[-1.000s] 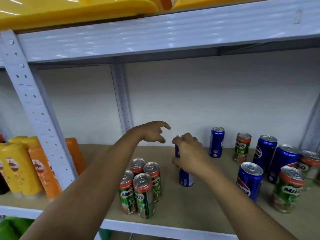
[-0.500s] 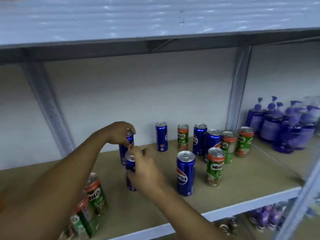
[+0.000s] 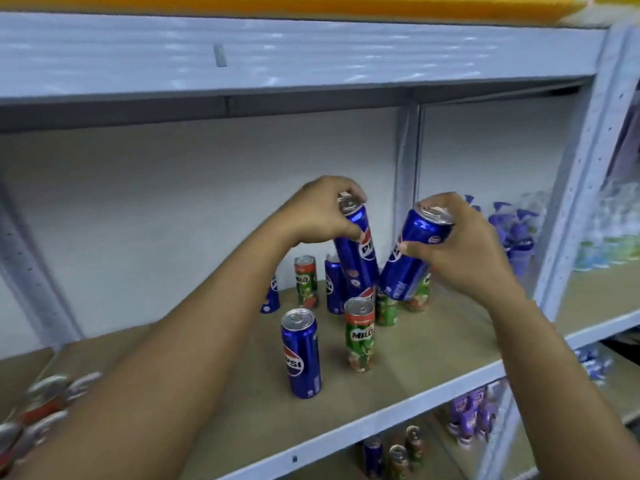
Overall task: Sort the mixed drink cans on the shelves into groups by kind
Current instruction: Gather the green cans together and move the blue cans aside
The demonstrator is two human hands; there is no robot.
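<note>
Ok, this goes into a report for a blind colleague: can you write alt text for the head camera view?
Each of a person's hands holds a blue Pepsi can in the air, tilted, above a shelf: left hand on one can, right hand on the other. Below stand mixed blue Pepsi and green Milo cans.

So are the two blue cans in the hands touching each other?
Cannot tell. In the head view the left hand's can and the right hand's can tilt together at their lower ends, where they overlap; no contact or gap shows plainly.

Blue cans (image 3: 300,353), green-and-red cans (image 3: 360,335) (beige shelf (image 3: 408,372))
</note>
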